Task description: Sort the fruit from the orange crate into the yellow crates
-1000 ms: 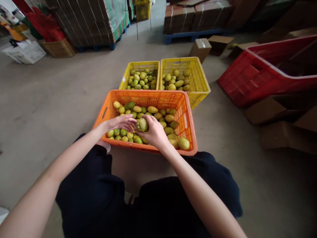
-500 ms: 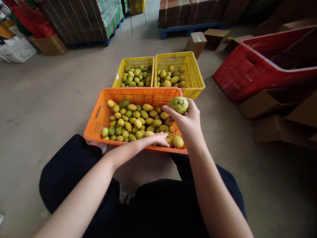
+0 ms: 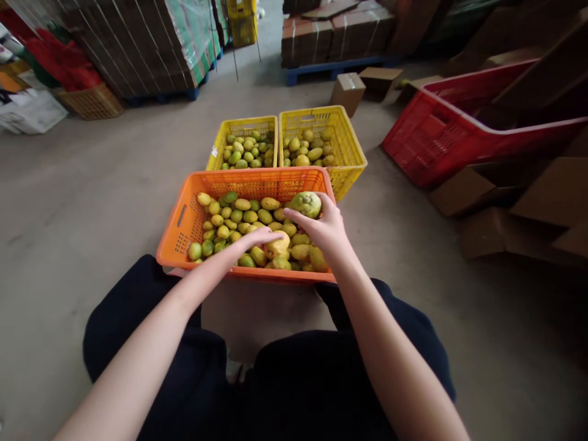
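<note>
An orange crate (image 3: 174,236) full of yellow and green fruit stands in front of my knees. My right hand (image 3: 325,225) grips a large, bumpy green fruit (image 3: 305,204) above the crate's right half. Lower and to the left, my left hand (image 3: 260,237) holds a pale yellow fruit (image 3: 278,245) just over the pile, its fingers partly hidden by the fruit. Behind the orange crate, two yellow crates stand side by side, the left one (image 3: 218,144) and the right one (image 3: 351,144), both with similar fruit inside.
A big red crate (image 3: 413,135) stands at the right, with open cardboard boxes (image 3: 463,190) beside it. A small carton (image 3: 348,93) sits behind the yellow crates. Stacked goods on blue pallets (image 3: 312,72) and a wicker basket (image 3: 94,101) are farther back.
My left hand has moved left and up, and a pale yellow fruit is now in it. My right hand has shifted left and slightly down with the green fruit. The camera view has shifted slightly.
</note>
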`<state>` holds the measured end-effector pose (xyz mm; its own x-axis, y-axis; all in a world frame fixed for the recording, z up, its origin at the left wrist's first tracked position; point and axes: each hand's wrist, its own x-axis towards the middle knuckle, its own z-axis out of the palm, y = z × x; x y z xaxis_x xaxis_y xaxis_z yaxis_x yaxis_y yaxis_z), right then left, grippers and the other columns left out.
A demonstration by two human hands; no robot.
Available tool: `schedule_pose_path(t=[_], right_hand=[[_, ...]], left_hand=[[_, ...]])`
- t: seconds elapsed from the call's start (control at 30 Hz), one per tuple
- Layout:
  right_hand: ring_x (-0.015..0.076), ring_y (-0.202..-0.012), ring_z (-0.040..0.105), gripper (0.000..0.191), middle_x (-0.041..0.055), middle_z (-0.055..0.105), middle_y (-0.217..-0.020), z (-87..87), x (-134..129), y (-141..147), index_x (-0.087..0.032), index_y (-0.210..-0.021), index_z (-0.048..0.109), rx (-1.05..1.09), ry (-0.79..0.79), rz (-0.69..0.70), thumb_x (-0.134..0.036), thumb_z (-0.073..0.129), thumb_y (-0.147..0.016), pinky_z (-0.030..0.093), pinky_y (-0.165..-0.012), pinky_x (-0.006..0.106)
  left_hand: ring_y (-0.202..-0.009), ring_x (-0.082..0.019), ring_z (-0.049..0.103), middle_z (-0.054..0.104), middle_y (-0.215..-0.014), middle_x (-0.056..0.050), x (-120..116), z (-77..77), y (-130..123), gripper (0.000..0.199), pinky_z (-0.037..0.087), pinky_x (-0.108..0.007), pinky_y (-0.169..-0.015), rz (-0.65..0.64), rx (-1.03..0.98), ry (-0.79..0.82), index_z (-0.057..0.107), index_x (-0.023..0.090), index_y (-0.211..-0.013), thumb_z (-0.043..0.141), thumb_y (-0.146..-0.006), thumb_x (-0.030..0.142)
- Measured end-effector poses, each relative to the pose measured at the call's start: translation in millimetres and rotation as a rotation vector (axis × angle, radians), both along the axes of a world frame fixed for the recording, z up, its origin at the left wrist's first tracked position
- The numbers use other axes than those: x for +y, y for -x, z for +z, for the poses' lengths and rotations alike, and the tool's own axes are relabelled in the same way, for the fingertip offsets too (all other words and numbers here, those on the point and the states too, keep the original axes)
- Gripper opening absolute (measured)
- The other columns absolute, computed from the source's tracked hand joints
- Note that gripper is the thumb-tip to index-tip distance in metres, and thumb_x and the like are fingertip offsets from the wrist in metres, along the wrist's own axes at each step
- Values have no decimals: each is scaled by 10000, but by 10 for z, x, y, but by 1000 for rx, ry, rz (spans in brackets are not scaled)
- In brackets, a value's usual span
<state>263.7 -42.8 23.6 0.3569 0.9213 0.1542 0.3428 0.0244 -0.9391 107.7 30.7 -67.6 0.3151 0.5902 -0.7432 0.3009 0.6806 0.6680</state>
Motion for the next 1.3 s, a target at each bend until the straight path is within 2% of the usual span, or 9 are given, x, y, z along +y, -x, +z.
schedule_pose_path(t=[0.1,0.23,0.33,0.4,0.6,0.73,0.93,1.13,1.3], right_hand=[[236,-855,655,508,29,686,-881,10,-19,52,-202,-979,616,27,61,44,-518,771,-613,539,-791,400],[225,-814,661,502,40,685,-863,-61,-7,255,-190,-984,617,-24,217,155,-524,754,-634,544,-732,365],[229,-785,663,463,41,677,-790,-181,-3,483,-180,-936,630,-138,359,285,-512,757,-639,537,-690,340],[232,-786,660,444,41,677,-774,-273,2,629,-181,-901,637,-187,397,344,-483,788,-613,530,-678,323],[125,-543,553,470,-6,644,-730,-379,108,820,-189,-965,632,185,336,389,-511,768,-650,450,-427,225],[91,-468,471,510,-41,584,-649,-278,203,795,-192,-956,614,344,277,397,-500,808,-599,394,-360,207],[94,-479,454,443,-69,505,-597,-94,208,720,-237,-793,536,451,178,334,-485,835,-578,381,-352,199],[119,-658,534,342,-30,597,-730,39,168,680,-221,-819,628,433,-32,302,-433,817,-629,444,-502,200],[97,-493,481,364,-58,585,-640,-6,238,710,-233,-821,613,713,-8,207,-474,805,-629,332,-362,192]], left_hand=[[-1049,-291,656,715,-949,-127,130,104,350,299,561,-371,-837,33,-75,13,662,156,-1006,561,-870,402],[-1065,-285,661,702,-1066,-165,3,284,760,521,572,-391,-862,326,-383,32,603,110,-1176,387,-924,511],[-1116,-249,644,694,-1120,-126,-158,377,824,515,563,-358,-906,574,-540,-79,559,137,-1252,361,-950,504],[-1148,-231,627,686,-1147,-111,-235,406,803,486,550,-327,-927,648,-597,-125,565,155,-1247,441,-933,504],[-1188,-301,591,699,-1133,-107,-304,452,829,458,527,-366,-939,463,-654,-358,666,173,-1071,775,-703,425],[-1087,-274,637,706,-1102,-72,-327,538,952,491,509,-356,-920,334,-582,-560,670,204,-1085,824,-645,358],[-1071,-283,619,681,-1091,-75,-428,761,1008,685,479,-382,-948,143,-319,-672,642,179,-1092,899,-457,155],[-1158,-254,574,637,-1168,-55,-466,900,812,719,445,-364,-1012,350,-476,-693,571,215,-1175,887,-529,197],[-1129,-253,604,663,-1141,-44,-417,1045,725,513,512,-343,-921,705,-688,-534,587,233,-1132,809,-675,304]])
